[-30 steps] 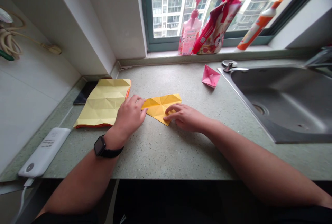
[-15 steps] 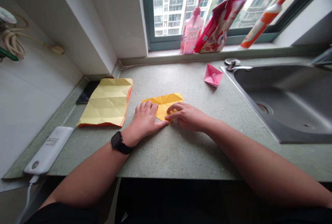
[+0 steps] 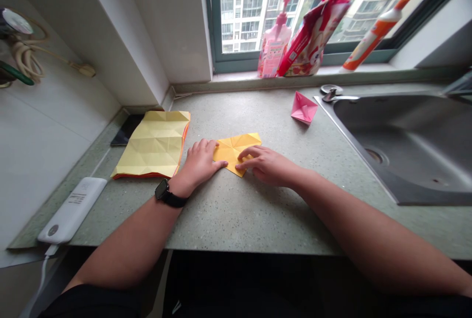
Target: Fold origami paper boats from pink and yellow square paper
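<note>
A folded orange-yellow paper (image 3: 236, 148) lies flat on the green speckled counter (image 3: 239, 210). My left hand (image 3: 201, 163), with a black watch at the wrist, rests flat on the paper's left part, fingers stretched out and thumb along its lower edge. My right hand (image 3: 265, 164) presses the paper's lower right part with its fingertips, fingers slightly curled. Neither hand grips anything.
A stack of creased yellow sheets (image 3: 155, 143) lies to the left over a dark phone (image 3: 127, 129). A white power bank (image 3: 72, 210) sits at the counter's left edge. A pink folded paper (image 3: 303, 107) is near the steel sink (image 3: 405, 146). Bottles and a red pouch (image 3: 313, 33) line the windowsill.
My left hand slid right from the paper's left tip onto the paper, then drew back a little. The right hand stayed pressing the lower right part.
</note>
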The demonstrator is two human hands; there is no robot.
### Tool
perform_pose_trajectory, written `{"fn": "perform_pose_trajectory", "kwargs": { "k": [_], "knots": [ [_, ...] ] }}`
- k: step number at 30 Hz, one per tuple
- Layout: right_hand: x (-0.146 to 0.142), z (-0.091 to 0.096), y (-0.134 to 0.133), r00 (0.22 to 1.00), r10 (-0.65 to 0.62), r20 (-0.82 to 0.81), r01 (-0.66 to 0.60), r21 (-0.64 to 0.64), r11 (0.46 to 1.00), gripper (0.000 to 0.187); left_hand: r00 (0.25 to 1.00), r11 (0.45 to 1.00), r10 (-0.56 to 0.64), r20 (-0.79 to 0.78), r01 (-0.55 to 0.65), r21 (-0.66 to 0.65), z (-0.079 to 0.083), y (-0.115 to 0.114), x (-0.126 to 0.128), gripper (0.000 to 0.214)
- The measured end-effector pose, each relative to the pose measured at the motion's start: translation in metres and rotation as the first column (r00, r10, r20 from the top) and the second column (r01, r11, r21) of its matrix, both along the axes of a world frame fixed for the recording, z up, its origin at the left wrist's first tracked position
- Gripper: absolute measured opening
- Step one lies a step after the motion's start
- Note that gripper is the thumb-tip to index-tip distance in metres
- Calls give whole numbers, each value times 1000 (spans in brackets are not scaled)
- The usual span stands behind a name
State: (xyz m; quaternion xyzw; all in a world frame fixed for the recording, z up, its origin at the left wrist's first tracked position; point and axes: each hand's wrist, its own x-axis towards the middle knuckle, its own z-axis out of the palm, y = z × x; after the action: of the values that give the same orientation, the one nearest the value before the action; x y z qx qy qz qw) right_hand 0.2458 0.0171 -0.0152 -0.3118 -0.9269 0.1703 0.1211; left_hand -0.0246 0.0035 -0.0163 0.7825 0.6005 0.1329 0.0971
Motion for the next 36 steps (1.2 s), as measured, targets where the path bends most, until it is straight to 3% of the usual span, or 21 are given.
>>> {"fn": "perform_pose_trajectory", "kwargs": {
  "k": [7,15,24,27,30,36],
  "knots": [
    [-1,1,0,1000,3,15,-3,-4,1000,51,986,997,43,163,-31,-78,1,25,-24,28],
    [-1,0,-1,1000,4,14,-4,-6,1000,52,980,980,195,45,-196,29,-6,25,-23,36],
    [1,-6,0,1000,-2,-8,3,66,998,57,984,971,-99,150,63,232,0,8,-5,31],
    [0,-11,1,999,-33,-39,37,89,995,59,960,956,-245,133,216,198,3,-4,3,23],
    [0,-14,2,996,-51,-71,57,95,994,57,924,931,-363,119,353,91,2,-14,13,29],
    [4,-16,14,946,-248,-208,287,185,940,46,970,967,-242,-18,243,73,-1,-22,33,43]
  ]
}}
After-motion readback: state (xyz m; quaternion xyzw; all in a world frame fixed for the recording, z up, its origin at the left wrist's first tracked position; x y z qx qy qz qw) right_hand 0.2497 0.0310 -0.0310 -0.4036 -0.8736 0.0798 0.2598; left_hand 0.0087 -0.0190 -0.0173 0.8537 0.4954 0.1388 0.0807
